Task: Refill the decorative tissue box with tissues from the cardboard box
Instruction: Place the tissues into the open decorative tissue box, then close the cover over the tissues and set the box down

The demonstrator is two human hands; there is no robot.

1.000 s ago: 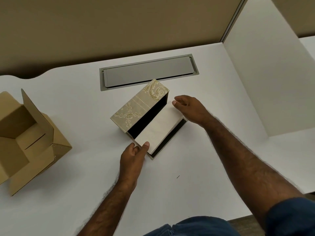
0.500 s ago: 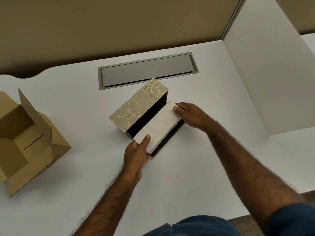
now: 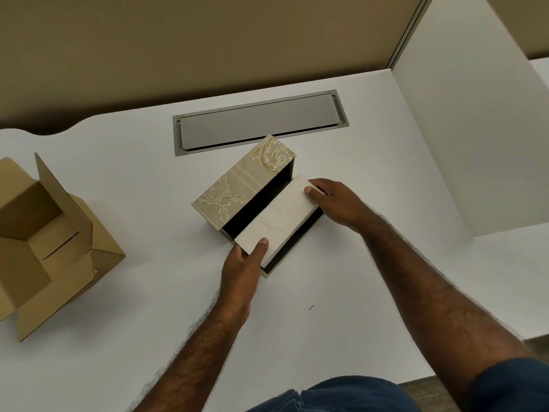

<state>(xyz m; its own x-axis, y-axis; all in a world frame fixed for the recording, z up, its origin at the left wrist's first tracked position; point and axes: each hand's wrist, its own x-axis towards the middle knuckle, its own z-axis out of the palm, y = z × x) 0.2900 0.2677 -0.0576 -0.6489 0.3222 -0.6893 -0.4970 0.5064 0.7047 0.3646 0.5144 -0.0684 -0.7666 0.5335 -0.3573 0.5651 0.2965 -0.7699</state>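
While the tissue box (image 3: 243, 185) lies on its side near the middle of the white worktop (image 3: 148, 307), its patterned gold face turns up and to the left and its dark open inside faces the person. A flat white stack of tissues (image 3: 279, 215) sits in that opening, running along the box's length, with a strip of black interior showing between the stack and the patterned wall and the box's lower edge showing beneath it on the right.

At the near end of the stack, the left hand (image 3: 242, 272) grasps the tissues, thumb pressed on the top sheet and the other fingers curled under the end, out of sight. At the far end, the right hand (image 3: 341, 203) rests its fingers (image 3: 310, 190) against the edge of the stack; they are bent and touching the tissues, though I cannot tell if they grip or only press.

Well apart on the left edge of the worktop stands the cardboard box (image 3: 44, 242), its flaps open and one flap upright; what can be seen of its inside is plain brown. Just behind the tissue box, a grey rectangular panel (image 3: 258, 123) is set into the worktop. A white divider wall (image 3: 475, 129) rises along the right side, and blue sleeves show at the bottom edge.
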